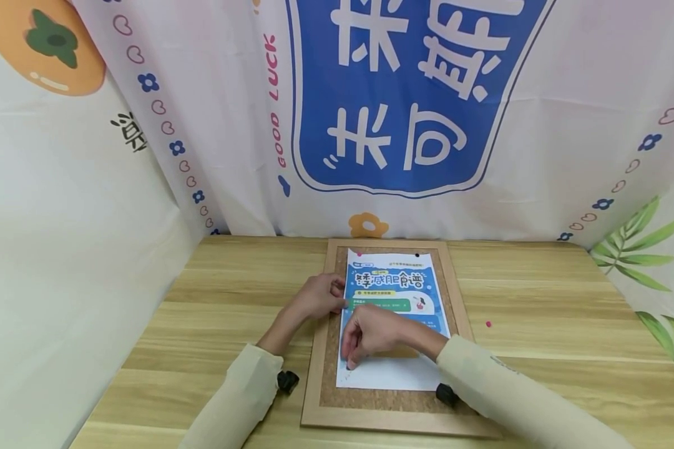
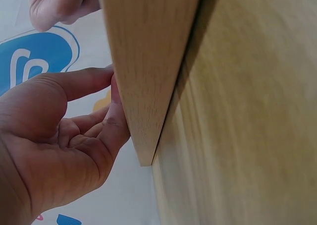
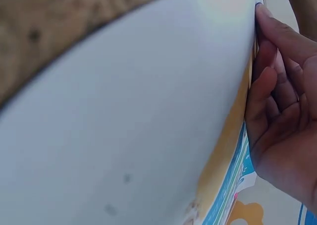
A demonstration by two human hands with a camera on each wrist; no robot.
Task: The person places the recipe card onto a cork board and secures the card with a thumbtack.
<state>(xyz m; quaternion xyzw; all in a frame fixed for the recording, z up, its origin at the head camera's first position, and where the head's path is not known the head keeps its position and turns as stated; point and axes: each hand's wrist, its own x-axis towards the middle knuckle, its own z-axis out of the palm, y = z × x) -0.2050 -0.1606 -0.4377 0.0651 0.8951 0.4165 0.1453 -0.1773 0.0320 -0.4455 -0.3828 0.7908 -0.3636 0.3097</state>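
Observation:
A printed poster (image 1: 393, 377) with a blue design lies on a wood-framed cork board (image 1: 328, 399). Its top corners carry a pink pushpin (image 1: 359, 254) and a black pushpin (image 1: 417, 255). My right hand (image 1: 373, 333) is at the poster's lower left, its thumb and fingertips pinching a small dark pushpin (image 3: 258, 5) against the sheet, mostly hidden by the fingers. Farther up, my left hand (image 1: 319, 296) rests its fingertips at the poster's left edge, over the board's side. In the left wrist view that hand (image 2: 64, 131) touches down behind the wooden frame (image 2: 148, 76).
A loose pink pushpin (image 1: 488, 324) lies on the wooden table (image 1: 539, 299), right of the board. A printed white curtain (image 1: 230, 156) hangs behind the table and along its sides. Each wrist wears a small black device, the left one (image 1: 287, 381) near the board's frame.

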